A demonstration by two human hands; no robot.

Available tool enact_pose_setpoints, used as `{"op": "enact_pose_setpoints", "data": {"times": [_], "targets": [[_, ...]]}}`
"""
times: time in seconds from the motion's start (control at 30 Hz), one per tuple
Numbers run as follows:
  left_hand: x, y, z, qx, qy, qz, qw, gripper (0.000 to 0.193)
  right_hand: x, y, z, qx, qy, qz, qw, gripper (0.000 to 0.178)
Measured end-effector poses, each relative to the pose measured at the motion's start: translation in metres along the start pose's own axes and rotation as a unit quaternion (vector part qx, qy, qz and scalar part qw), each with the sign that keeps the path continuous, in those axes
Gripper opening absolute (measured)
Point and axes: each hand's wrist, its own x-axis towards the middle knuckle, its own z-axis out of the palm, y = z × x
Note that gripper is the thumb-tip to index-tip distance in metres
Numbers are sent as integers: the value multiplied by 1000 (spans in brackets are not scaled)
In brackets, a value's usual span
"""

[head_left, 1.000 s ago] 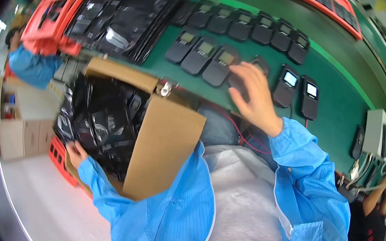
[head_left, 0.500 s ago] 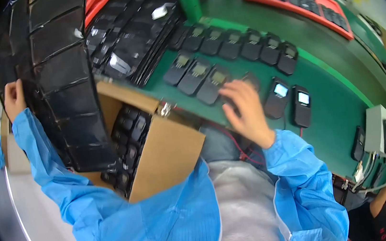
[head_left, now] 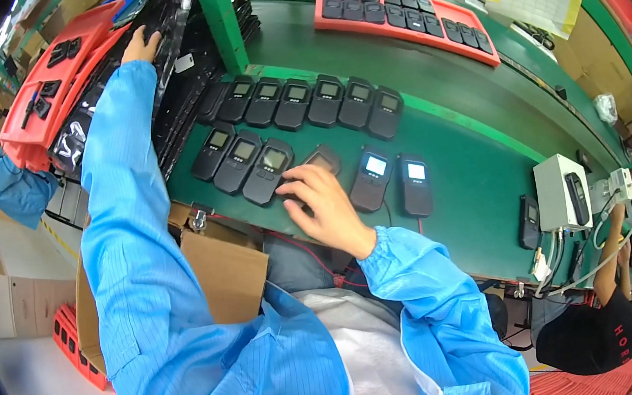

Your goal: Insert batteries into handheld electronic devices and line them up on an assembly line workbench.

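My left hand (head_left: 142, 47) reaches far to the upper left, its fingers closed on the edge of a black plastic tray (head_left: 168, 32) beside a stack of similar trays (head_left: 195, 78). My right hand (head_left: 325, 208) hovers low over the green bench, fingers apart and slightly bent, holding nothing that I can see. Its fingertips are close to a black handheld device with a small screen (head_left: 267, 170). Another handheld device (head_left: 324, 157) is partly hidden behind that hand. To its right are two handheld devices with lit screens (head_left: 369, 177) (head_left: 414, 184). Behind stands a row of several more (head_left: 297, 103).
A cardboard box (head_left: 226, 272) stands below the bench's front edge. Red trays (head_left: 71, 69) are at the left; a red tray of devices (head_left: 404, 17) sits on the back shelf. A white box with cables (head_left: 560, 195) is at right. Co-workers (head_left: 14, 183) (head_left: 596, 329) are on both sides.
The black tray has moved from above the cardboard box to the upper left beside the stack, with my left hand on it. My view has turned; my right hand stays by the devices.
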Motion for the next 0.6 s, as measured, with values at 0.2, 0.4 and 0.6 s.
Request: {"op": "enact_pose_setpoints", "data": {"times": [0.2, 0.4, 0.6], "targets": [[-126, 143, -113, 83, -150, 100, 980, 52, -3, -2, -7, -11, 3, -19, 1000, 23], [-180, 89, -119, 187, -251, 66, 947, 37, -2, -3, -7, -24, -24, -17, 999, 23], [-159, 79, -79, 82, -205, 95, 971, 31, -3, 2, -8, -9, -21, 0, 1000, 22]]}}
